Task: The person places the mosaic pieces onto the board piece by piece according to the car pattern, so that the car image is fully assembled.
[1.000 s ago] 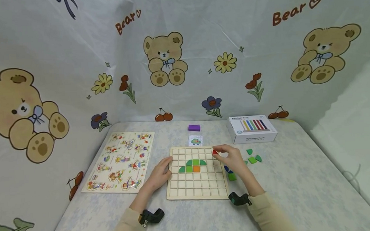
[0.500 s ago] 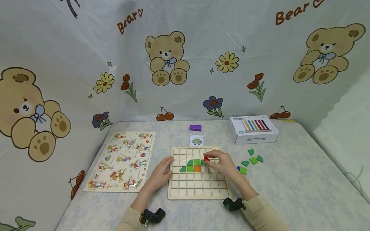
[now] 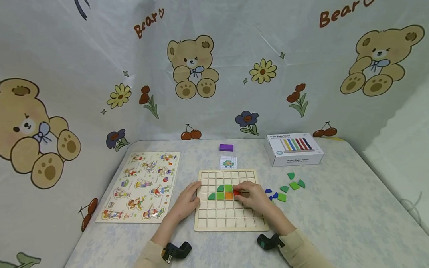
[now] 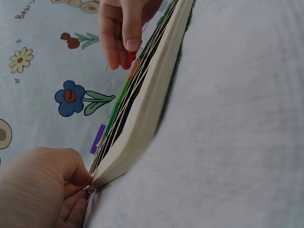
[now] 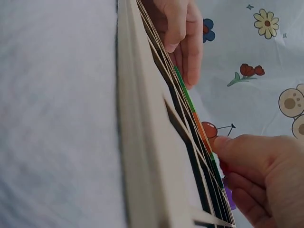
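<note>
A wooden grid board (image 3: pixel 230 220) lies flat on the table. Set in its cells are several green tiles (image 3: pixel 220 195) and an orange square tile (image 3: pixel 229 195). My left hand (image 3: pixel 184 201) grips the board's left edge, with the thumb at the rim in the left wrist view. Between thumb and fingers my right hand (image 3: pixel 256 198) pinches a small red tile (image 3: pixel 236 193) at the cell right of the orange one. The red tile's exact shape is partly hidden by the fingers. That hand also covers part of the green tile above.
Loose green tiles (image 3: pixel 282 197) and blue tiles (image 3: pixel 268 190) lie right of the board. Behind it are a pattern card (image 3: pixel 228 162) and a purple block (image 3: pixel 226 147). A white box (image 3: pixel 295 149) stands back right; a picture puzzle board (image 3: pixel 137 188) lies left.
My right hand has carried the red tile left and down from the board's upper right to the cell beside the orange tile. My left hand stays at the board's edge.
</note>
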{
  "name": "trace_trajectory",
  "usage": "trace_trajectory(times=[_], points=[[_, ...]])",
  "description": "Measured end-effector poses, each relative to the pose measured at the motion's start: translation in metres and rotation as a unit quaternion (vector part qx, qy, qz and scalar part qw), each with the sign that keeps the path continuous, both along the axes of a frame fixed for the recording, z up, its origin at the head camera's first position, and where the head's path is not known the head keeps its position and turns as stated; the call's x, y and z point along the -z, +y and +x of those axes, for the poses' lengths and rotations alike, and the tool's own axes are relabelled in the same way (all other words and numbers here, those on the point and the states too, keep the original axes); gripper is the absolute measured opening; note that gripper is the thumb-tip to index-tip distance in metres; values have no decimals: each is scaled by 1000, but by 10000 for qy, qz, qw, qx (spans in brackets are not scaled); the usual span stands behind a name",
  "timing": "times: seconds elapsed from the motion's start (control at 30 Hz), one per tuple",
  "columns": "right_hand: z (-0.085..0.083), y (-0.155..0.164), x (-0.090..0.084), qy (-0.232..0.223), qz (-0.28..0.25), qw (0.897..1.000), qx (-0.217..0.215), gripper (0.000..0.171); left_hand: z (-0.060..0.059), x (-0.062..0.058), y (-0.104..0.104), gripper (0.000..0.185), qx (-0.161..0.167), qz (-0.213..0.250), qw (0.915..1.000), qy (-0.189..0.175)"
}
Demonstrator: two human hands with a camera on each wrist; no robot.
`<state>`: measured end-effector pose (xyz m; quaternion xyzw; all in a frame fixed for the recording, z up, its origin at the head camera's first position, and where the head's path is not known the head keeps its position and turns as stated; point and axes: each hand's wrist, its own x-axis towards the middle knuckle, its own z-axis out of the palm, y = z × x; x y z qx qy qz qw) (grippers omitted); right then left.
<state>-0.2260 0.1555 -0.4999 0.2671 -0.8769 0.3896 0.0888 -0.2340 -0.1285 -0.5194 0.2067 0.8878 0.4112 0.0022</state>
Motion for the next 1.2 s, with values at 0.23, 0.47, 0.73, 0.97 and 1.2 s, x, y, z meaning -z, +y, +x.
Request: trace_trajectory(times=[0.23, 0.47, 0.73, 0.97, 1.2], points=[[-1, 1, 5, 295, 275, 9992, -61, 32, 1, -1, 0, 58, 37, 58, 9999, 120], [0, 0, 5, 381, 497, 9979, -142, 32, 2, -2, 0, 57, 9, 51, 9999, 89], [0, -1, 6, 482, 348, 9981, -152, 30, 2, -2, 1, 58, 1, 34, 10000, 55], [0, -1, 4, 452, 418, 9980, -143, 29, 1, -2, 0, 57, -26, 23, 9999, 116], [1, 0, 5, 432, 532, 9976, -123, 27, 2, -2, 1, 57, -18, 17, 9999, 106]])
